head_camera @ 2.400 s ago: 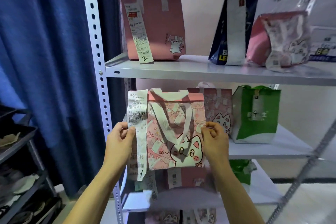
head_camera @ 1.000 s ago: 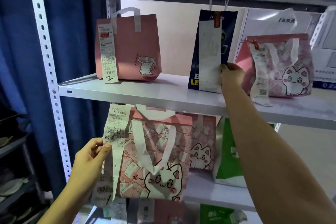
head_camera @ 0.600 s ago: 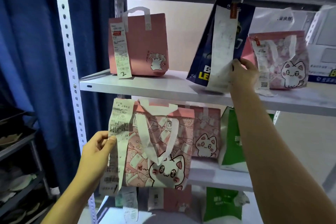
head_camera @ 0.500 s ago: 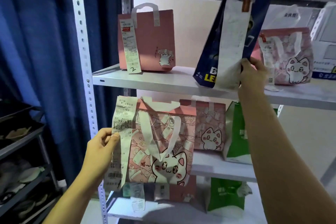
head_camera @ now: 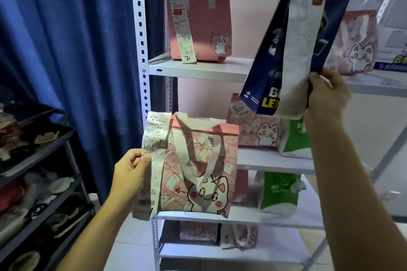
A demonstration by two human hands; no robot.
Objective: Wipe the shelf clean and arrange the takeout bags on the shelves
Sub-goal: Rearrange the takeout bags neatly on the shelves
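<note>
My left hand (head_camera: 132,174) grips the left edge of a pink cat-print takeout bag (head_camera: 198,167), pinching its long white receipt (head_camera: 152,160), and holds it in the air in front of the white metal shelf (head_camera: 198,70). My right hand (head_camera: 326,97) grips the lower corner of a dark blue takeout bag (head_camera: 273,55) with a long receipt, tilted and lifted off the upper shelf. A plain pink bag (head_camera: 207,26) marked 2 stands at the left of that shelf.
Another pink cat bag (head_camera: 356,46) stands at the upper right. The middle shelf holds a pink cat bag (head_camera: 257,130) and a green bag (head_camera: 295,138); lower shelves hold a green bag (head_camera: 277,193) and more pink ones. A blue curtain (head_camera: 77,50) and a dark rack (head_camera: 37,171) are left.
My right hand let go of the pink cat bag, reached up, gripped the blue bag and tilted and lifted it off the upper shelf. My left hand keeps holding the cat bag.
</note>
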